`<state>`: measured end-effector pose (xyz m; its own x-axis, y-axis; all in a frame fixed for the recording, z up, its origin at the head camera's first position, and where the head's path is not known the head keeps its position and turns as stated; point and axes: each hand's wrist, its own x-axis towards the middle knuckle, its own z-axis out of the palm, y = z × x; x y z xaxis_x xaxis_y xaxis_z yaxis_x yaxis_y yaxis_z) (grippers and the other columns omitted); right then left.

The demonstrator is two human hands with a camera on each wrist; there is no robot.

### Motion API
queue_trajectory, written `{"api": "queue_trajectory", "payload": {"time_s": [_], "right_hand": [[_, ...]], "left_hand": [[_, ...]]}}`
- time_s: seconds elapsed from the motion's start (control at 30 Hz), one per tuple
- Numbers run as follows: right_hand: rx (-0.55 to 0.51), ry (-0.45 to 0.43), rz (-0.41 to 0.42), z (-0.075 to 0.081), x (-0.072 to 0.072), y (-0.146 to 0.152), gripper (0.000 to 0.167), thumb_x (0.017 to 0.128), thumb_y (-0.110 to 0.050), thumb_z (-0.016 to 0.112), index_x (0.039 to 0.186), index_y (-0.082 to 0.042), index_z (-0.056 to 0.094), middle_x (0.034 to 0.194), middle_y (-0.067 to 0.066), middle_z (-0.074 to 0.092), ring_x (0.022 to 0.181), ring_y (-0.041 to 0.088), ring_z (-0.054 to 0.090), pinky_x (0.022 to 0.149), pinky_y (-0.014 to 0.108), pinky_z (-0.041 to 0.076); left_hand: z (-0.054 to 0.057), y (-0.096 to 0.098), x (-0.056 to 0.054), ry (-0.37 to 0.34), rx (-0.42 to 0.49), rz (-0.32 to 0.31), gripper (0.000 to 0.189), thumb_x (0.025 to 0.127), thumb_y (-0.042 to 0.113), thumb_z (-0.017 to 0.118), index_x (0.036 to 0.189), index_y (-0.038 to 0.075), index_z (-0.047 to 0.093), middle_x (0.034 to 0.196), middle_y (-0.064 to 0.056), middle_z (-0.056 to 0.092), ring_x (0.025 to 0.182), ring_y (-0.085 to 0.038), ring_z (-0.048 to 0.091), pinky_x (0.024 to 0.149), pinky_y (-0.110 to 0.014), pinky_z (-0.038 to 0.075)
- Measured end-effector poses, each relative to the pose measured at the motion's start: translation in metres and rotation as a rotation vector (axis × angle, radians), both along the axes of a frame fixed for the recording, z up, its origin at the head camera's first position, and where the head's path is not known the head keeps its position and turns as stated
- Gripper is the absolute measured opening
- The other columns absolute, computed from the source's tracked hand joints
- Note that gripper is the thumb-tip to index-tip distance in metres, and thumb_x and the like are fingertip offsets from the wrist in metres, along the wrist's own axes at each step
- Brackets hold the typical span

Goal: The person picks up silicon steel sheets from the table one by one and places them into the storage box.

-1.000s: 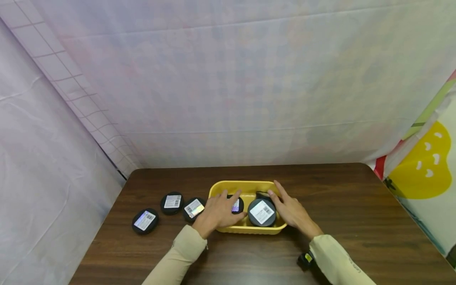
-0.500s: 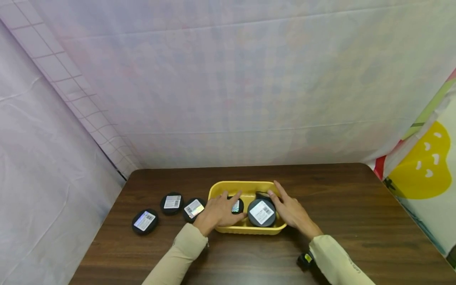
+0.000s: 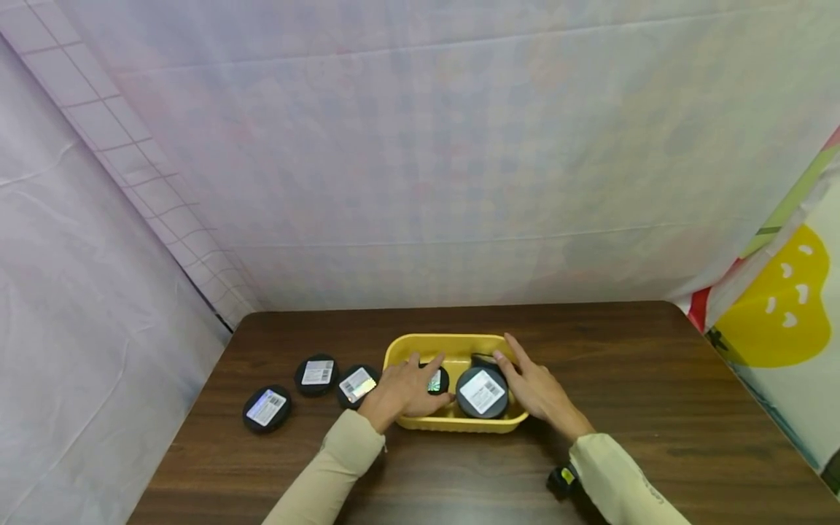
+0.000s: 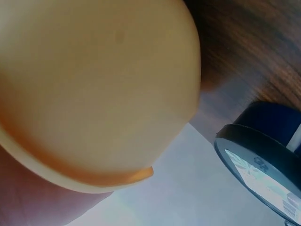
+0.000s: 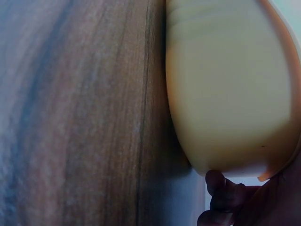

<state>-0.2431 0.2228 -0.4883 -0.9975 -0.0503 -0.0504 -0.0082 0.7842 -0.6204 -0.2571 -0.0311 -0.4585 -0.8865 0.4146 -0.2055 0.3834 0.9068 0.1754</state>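
Observation:
A yellow plastic basket stands on the table between both hands. My left hand reaches over its left rim, fingers spread and fairly straight above a small black round jar inside. That hand partly hides the jar. My right hand holds the basket's right end, thumb over the rim and the other fingers outside. In the right wrist view, fingers bend around the basket's far outer corner. A larger dark round jar with a white label lies in the basket, in front of a dark object.
Left of the basket, several black round jars with barcode labels lie on the wooden table: a near one, a middle one and a far-left one. A small black-and-yellow object sits by the right sleeve.
Both hands and the basket keep their places. Only the glare on the label beneath the left hand differs, with a slight shift of the left sleeve.

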Motion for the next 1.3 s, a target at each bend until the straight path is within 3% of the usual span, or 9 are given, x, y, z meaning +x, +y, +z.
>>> {"api": "queue_trajectory", "payload": {"time_s": [1.3], "right_hand": [[0.001, 0.002, 0.001, 0.0, 0.0008, -0.0011, 0.079, 0.097, -0.072, 0.021, 0.161, -0.026, 0.01, 0.147, 0.03, 0.043, 0.124, 0.055, 0.049, 0.096, 0.066, 0.04]], "left_hand": [[-0.0056, 0.0032, -0.002, -0.031, -0.04, 0.0, 0.084, 0.089, 0.072, 0.047, 0.159, 0.034, 0.019, 0.156, -0.019, 0.035, 0.135, -0.04, 0.045, 0.109, -0.05, 0.037]]}}
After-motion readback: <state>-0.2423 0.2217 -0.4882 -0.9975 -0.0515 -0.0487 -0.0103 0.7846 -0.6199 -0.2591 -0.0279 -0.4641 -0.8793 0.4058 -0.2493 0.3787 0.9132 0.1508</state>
